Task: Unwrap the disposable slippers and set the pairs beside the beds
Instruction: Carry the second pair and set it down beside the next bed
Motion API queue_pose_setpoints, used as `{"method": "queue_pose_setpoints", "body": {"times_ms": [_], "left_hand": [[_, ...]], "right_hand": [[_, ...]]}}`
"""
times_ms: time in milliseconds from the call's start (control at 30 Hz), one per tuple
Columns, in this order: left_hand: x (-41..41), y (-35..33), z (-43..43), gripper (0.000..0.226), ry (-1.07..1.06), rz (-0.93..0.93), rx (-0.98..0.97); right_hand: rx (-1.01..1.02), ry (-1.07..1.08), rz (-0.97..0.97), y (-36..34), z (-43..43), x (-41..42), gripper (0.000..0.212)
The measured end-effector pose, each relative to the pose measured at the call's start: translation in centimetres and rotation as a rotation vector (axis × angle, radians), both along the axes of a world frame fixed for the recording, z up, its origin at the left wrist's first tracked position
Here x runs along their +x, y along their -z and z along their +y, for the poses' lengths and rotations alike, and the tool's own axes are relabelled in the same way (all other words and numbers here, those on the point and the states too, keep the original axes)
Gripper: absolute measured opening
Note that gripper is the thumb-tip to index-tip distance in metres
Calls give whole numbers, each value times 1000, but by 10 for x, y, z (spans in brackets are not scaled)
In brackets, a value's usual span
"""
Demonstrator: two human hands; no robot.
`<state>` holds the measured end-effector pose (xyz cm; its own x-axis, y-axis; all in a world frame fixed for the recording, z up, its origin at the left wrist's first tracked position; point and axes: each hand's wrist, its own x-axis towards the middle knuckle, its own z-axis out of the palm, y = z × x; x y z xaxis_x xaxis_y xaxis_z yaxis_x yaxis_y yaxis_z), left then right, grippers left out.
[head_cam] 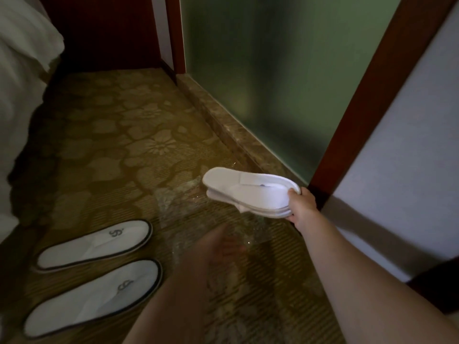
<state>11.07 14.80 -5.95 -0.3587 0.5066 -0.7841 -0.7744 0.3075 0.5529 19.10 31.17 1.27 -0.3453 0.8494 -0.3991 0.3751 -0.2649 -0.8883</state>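
Right hand (301, 203) gripping stacked white slippers (248, 192) above patterned carpet (119, 135), blurred left hand (223, 247) at clear wrapper (188, 209).

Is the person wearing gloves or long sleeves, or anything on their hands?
No gloves and no sleeves show. Both forearms are bare right up to the picture's edge. The right hand is bare too, with no ring, watch or bracelet visible. The left hand is blurred, so small things like a ring cannot be made out, but it looks bare as well.

Right hand (301, 204) extended toward 1 o'clock, fingers clamped. Left hand (223, 247) blurred at 12 o'clock, state unclear.
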Motion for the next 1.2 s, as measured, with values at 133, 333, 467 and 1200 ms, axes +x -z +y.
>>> {"method": "queue_pose_setpoints", "body": {"times_ms": [133,333,467,1200], "left_hand": [[-21,-25,-11,49,220,380,-194],[-57,-83,-33,17,413,1248,-175],[-64,-106,-56,42,346,1273,-52],[-94,-130,-160,68,-306,670,67]], "right_hand": [[242,-31,-67,-12,-10,0,45],[348,-45,87,-33,-26,-11,41],[318,-184,125,-40,-42,-20,29],[-158,-583,125,-71,-187,-104,53]]}}
